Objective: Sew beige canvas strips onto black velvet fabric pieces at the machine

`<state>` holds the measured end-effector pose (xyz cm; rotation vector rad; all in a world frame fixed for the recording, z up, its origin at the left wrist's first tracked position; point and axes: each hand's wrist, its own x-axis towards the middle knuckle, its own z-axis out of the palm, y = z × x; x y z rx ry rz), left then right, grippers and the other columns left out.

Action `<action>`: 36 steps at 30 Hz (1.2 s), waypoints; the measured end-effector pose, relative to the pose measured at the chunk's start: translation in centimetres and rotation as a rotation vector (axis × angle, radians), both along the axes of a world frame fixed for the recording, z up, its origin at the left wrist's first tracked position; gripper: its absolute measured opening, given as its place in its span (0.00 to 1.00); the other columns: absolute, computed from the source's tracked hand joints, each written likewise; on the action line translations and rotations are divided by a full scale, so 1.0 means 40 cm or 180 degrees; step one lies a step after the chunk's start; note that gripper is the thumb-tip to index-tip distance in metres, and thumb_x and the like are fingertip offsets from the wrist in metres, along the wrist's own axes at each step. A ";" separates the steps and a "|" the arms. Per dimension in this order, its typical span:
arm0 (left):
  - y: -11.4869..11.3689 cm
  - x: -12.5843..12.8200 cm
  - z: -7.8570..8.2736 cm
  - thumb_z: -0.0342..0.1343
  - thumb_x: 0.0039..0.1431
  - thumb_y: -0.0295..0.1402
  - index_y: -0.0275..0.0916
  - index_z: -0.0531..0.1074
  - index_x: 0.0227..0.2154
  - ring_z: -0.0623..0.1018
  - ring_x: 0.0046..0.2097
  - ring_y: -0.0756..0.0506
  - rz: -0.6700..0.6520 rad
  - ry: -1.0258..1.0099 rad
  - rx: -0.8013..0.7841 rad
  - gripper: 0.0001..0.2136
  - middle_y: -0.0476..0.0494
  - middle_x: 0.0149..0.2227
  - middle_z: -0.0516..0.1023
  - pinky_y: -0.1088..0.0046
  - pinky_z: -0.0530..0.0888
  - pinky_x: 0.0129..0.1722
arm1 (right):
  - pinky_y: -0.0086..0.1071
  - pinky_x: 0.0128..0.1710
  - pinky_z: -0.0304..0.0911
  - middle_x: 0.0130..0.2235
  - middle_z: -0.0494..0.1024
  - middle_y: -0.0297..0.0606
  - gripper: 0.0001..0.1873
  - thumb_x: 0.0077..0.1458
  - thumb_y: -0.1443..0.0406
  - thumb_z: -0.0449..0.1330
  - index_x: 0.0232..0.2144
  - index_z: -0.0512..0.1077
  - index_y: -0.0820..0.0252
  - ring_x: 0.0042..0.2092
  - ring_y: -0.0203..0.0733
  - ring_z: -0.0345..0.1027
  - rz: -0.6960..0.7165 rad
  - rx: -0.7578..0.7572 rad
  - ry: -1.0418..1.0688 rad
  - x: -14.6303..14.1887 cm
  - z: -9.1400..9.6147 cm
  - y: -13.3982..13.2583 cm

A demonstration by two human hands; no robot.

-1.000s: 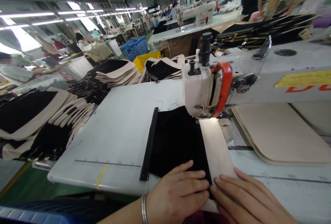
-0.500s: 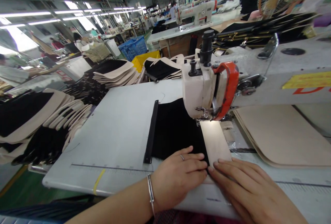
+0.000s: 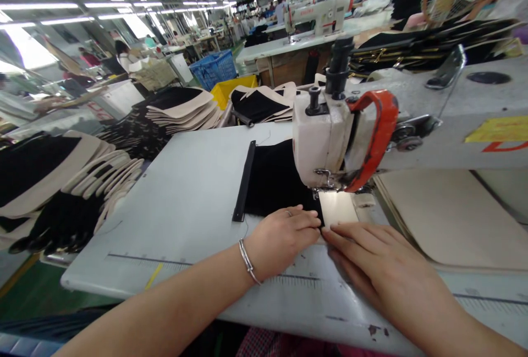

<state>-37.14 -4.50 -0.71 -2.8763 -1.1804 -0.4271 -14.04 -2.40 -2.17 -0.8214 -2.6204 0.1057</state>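
Note:
A black fabric panel (image 3: pixel 272 178) lies flat on the white sewing table, with a stiff black strip (image 3: pixel 245 181) along its left edge. Its right side meets a beige panel (image 3: pixel 338 208) under the presser foot of the sewing machine (image 3: pixel 325 142). My left hand (image 3: pixel 284 241), with a ring and a bracelet, rests flat on the near edge of the black fabric, fingers stretched out. Beside it my right hand (image 3: pixel 383 263) lies flat on the near end of the beige panel, fingers extended. The fingertips of both hands nearly meet at the seam.
Beige panels (image 3: pixel 454 219) are stacked right of the needle, beneath the machine arm. Piles of black-and-beige pieces (image 3: pixel 41 181) stand left of the table. A yellow bin (image 3: pixel 233 88) and a blue crate (image 3: pixel 212 69) are behind. A ruler scale (image 3: pixel 148 259) runs along the table's front.
Both hands and the black and beige panels have moved away from me, further in under the machine head. The hands stay flat on the material.

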 end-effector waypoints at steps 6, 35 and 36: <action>0.044 -0.010 -0.003 0.46 0.65 0.23 0.34 0.71 0.44 0.71 0.57 0.48 0.0098 -0.0045 -0.0067 0.11 0.44 0.52 0.74 0.68 0.63 0.63 | 0.44 0.50 0.60 0.48 0.72 0.38 0.18 0.62 0.61 0.52 0.54 0.66 0.54 0.49 0.45 0.64 0.0008 -0.0081 -0.0195 -0.016 0.005 0.044; 0.120 -0.002 -0.023 0.54 0.55 0.17 0.37 0.77 0.34 0.78 0.42 0.46 0.0947 -0.0741 -0.0089 0.10 0.44 0.39 0.79 0.70 0.76 0.45 | 0.44 0.48 0.65 0.45 0.75 0.41 0.17 0.59 0.65 0.54 0.50 0.69 0.57 0.47 0.46 0.68 -0.0499 0.0365 0.0022 -0.065 -0.014 0.090; 0.120 0.000 -0.029 0.55 0.54 0.17 0.37 0.77 0.34 0.78 0.42 0.46 0.0953 -0.0774 -0.0093 0.10 0.45 0.39 0.79 0.70 0.76 0.44 | 0.43 0.47 0.66 0.45 0.76 0.40 0.16 0.58 0.66 0.55 0.49 0.70 0.57 0.47 0.46 0.69 -0.0497 0.0488 0.0079 -0.066 -0.015 0.091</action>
